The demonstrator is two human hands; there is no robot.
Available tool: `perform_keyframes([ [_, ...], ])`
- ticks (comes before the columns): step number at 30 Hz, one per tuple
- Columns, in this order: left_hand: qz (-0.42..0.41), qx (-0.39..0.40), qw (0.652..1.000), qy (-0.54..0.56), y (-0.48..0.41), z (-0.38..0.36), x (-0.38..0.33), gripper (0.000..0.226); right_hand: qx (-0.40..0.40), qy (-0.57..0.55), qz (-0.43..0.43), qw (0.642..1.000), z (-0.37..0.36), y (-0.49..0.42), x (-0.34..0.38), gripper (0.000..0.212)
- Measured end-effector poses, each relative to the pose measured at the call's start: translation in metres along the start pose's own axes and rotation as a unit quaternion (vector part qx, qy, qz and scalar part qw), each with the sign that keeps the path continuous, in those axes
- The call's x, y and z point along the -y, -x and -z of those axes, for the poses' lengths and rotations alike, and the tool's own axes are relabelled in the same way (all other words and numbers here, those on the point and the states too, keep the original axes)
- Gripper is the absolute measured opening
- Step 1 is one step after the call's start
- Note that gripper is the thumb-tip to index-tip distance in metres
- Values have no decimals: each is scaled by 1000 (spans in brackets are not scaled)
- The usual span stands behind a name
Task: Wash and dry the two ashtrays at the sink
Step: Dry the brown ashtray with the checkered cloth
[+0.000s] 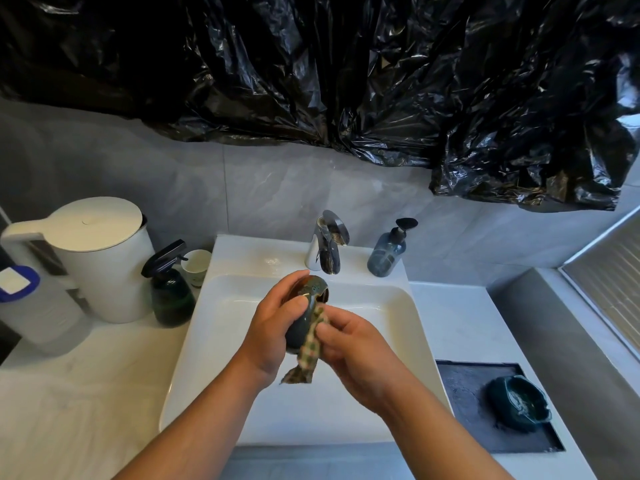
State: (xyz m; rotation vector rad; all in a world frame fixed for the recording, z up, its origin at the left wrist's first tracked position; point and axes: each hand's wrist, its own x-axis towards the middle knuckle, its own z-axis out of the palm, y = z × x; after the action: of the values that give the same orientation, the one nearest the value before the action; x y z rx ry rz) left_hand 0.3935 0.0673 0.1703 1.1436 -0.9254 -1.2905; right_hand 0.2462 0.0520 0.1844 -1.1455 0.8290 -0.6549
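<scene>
White sink lies hard below. On the dark mat sits the green ashtray. Over the sink, the left grip curls round the speckled ashtray, and the right grip pinches a checked cloth against it. If slippy, it could drop and chip.

Faucet behind sink, pump bottle to its right; spray bottle, cup, jug left of sink; first ashtray on mat, right of sink; second ashtray over sink, cloth against it.
</scene>
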Motion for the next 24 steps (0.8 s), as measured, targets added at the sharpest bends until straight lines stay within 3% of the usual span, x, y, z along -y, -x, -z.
perform_keyframes([
  [2, 7, -7, 1000, 6, 0, -1, -2, 42, -23, 249, 17, 968, 2, 2, -1, 34],
  [3, 10, -6, 1000, 6, -1, -1, -3, 42, -25, 321, 21, 947, 3, 2, -1, 34],
  [5, 14, -4, 1000, 6, 1, -3, -4, 43, -16, 345, 14, 938, 5, 3, 2, 31],
  [8, 1, 2, 1000, 2, 3, -5, -4, 45, 14, 254, -4, 967, 9, 4, 9, 26],
  [12, -20, 3, 1000, 10, 3, -2, -2, 58, 64, 19, -19, 998, 8, 3, 8, 31],
  [15, -22, 10, 1000, 13, 3, -1, 2, 61, 58, -153, -29, 986, 2, 1, 4, 42],
  [18, -13, 14, 1000, 18, 4, -1, 6, 66, 1, -316, -23, 948, -4, -2, 0, 42],
  [21, 11, 8, 999, 39, 4, 0, 8, 59, -54, -294, -10, 954, -10, -1, -1, 26],
  [24, 66, -12, 995, 71, 6, -2, 7, 36, -67, -134, 17, 988, -11, 2, 1, 27],
])
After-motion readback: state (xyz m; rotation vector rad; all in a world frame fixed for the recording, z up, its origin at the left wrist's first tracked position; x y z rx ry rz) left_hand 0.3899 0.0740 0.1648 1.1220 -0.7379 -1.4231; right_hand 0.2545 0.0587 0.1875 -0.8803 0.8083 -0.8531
